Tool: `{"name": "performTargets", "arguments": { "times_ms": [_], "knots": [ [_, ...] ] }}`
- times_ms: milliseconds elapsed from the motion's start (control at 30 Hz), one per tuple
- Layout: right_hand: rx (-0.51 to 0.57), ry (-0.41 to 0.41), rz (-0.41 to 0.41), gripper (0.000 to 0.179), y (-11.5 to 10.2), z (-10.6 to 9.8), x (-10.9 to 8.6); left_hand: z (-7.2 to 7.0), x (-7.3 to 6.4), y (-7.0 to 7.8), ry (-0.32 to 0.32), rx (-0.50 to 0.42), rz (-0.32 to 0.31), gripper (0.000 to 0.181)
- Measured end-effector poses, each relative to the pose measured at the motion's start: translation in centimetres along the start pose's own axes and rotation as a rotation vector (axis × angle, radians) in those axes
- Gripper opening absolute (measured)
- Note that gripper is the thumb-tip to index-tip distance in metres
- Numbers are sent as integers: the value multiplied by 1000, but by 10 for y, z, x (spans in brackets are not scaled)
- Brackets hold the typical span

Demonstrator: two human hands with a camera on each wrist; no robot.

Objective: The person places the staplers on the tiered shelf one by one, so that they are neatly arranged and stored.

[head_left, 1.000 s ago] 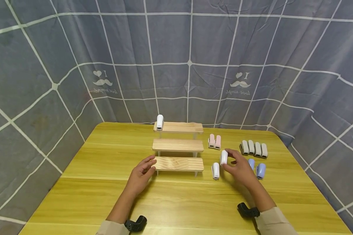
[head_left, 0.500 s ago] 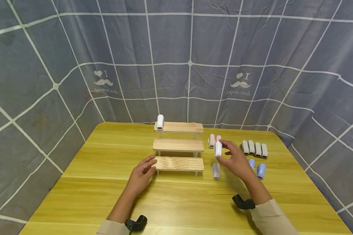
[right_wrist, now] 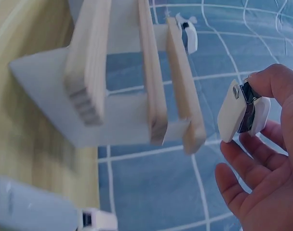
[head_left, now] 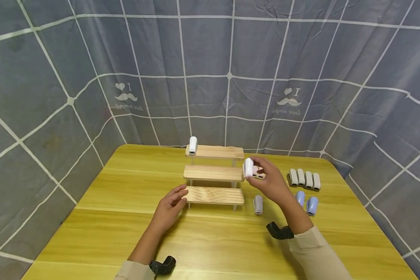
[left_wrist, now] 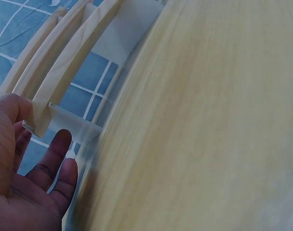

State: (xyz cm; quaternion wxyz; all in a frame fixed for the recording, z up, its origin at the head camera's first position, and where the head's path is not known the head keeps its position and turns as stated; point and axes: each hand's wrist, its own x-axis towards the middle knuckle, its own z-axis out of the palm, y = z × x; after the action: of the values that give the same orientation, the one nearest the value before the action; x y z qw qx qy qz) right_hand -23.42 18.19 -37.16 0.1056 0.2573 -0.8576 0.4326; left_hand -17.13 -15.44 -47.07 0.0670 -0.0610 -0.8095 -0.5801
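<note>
In the head view my right hand [head_left: 270, 182] pinches a small white stapler [head_left: 248, 168] in the air, just off the right end of the middle step. The right wrist view shows this stapler [right_wrist: 232, 114] between thumb and fingers, its metal part exposed. My left hand [head_left: 168, 209] holds the left end of the lowest step of a three-step wooden display stand [head_left: 215, 195]; in the left wrist view the thumb meets the board's end [left_wrist: 40, 113]. Another white stapler [head_left: 193, 145] stands at the left of the top step. One more stapler [head_left: 258, 205], in shade, stands on the table right of the stand.
Pink staplers [head_left: 255, 171] sit partly hidden behind my right hand. Several pale grey staplers [head_left: 308, 180] line up at the far right, with two blue staplers [head_left: 312, 205] in front of them. A grey checked curtain [head_left: 210, 58] closes off the table's back and sides.
My right hand has carried the white stapler left and away from me, from above the table to beside the middle step. The left hand has stayed at the stand's lowest step.
</note>
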Motion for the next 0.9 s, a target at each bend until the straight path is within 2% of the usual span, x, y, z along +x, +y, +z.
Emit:
{"name": "performTargets", "arguments": {
  "times_ms": [233,400,633,900],
  "knots": [
    [10,-1,-66,60,-11,14,20,0,0,0,-4,3,-6,32],
    [52,2,-81,60,-20,25,36,-1,0,0,-13,2,-7,32],
    [78,-2,-54,58,-33,38,60,0,0,0,-6,0,-2,31],
    [106,-1,-16,61,-43,48,79,0,0,1,-7,-1,-4,32]
  ]
}}
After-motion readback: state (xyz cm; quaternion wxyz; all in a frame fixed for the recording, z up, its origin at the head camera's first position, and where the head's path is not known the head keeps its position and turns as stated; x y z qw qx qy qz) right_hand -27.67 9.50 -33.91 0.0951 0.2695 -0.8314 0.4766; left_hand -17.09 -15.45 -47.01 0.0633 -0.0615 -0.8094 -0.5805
